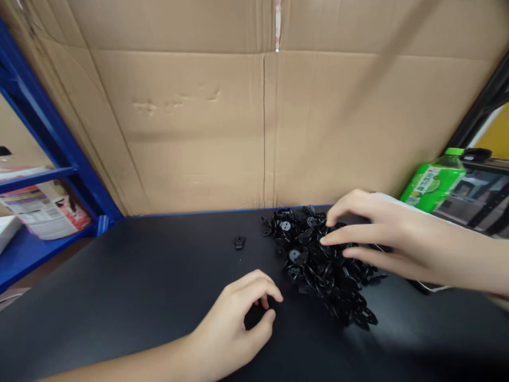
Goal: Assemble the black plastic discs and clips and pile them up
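A heap of small black plastic parts [318, 260], several of them round discs with holes, lies on the black tabletop [131, 297]. Over the heap's right side reaches my right hand [377, 233], its fingers apart and their tips at the upper parts; nothing shows in its grasp. My left hand [246, 318] rests low, left of the heap, fingers curled with a gap between thumb and forefinger, and I see nothing held there. One single black part [239, 242] sits by itself left of the heap, beyond my left hand.
A cardboard wall [191, 132] stands along the table's far edge. On the right is a bottle with green liquid [433, 180] beside a dark rack. At left, a blue metal shelf [43, 116] bears a labelled package [45, 209]. A white-edged flat object lies under my right forearm.
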Tool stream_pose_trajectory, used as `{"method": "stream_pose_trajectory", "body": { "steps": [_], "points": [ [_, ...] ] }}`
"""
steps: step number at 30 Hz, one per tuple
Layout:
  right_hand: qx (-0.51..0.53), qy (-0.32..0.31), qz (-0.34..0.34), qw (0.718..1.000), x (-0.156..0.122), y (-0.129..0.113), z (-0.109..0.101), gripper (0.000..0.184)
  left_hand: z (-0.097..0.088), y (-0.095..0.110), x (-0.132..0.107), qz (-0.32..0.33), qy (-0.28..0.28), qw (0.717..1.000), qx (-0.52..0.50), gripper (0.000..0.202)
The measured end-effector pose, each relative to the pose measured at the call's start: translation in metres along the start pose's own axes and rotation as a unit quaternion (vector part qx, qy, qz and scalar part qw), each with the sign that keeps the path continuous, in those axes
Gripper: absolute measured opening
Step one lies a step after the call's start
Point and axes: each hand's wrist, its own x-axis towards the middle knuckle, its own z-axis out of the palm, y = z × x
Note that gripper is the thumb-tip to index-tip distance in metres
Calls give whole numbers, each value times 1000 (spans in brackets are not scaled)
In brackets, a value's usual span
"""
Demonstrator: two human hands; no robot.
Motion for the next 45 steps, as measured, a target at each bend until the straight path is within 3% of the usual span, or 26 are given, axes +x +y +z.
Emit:
{"method": "stream_pose_trajectory", "body": {
  "steps": [3,9,12,15,16,18,19,21,24,27,30,35,38,45],
  "points": [
    [-12,-74,-21,997,8,11,17,26,0,0,1,5,-1,1000,-2,25],
    [13,-76,-18,997,11,27,34,21,-1,0,2,0,-8,1000,-7,24],
    [64,-10,-12,998,12,33,32,14,-1,0,1,-3,0,1000,-8,21],
    [137,119,58,982,13,20,35,6,-2,0,1,-15,16,1000,-18,19],
    [171,171,101,965,13,10,38,3,-2,0,1,-24,25,999,-33,19],
    [263,260,207,906,13,-20,50,2,-1,1,-1,-47,42,993,-99,22],
    [329,254,235,879,12,-37,58,3,-1,2,-2,-59,46,986,-148,25],
    [447,173,252,841,9,-69,76,7,0,4,-6,-87,43,964,-247,27],
    [532,100,308,783,6,-97,100,12,1,8,-11,-140,45,934,-324,22],
    [585,68,345,731,5,-99,114,16,3,10,-12,-171,61,910,-373,24],
    [621,58,351,698,4,-92,121,21,4,9,-10,-194,60,888,-413,24],
    [680,36,348,645,3,-89,126,24,5,10,-7,-208,80,893,-392,9],
    [703,4,329,631,3,-89,126,25,5,11,-7,-203,96,897,-380,9],
    [697,-14,312,645,3,-87,123,28,6,10,-8,-195,96,905,-367,9]
  ]
}}
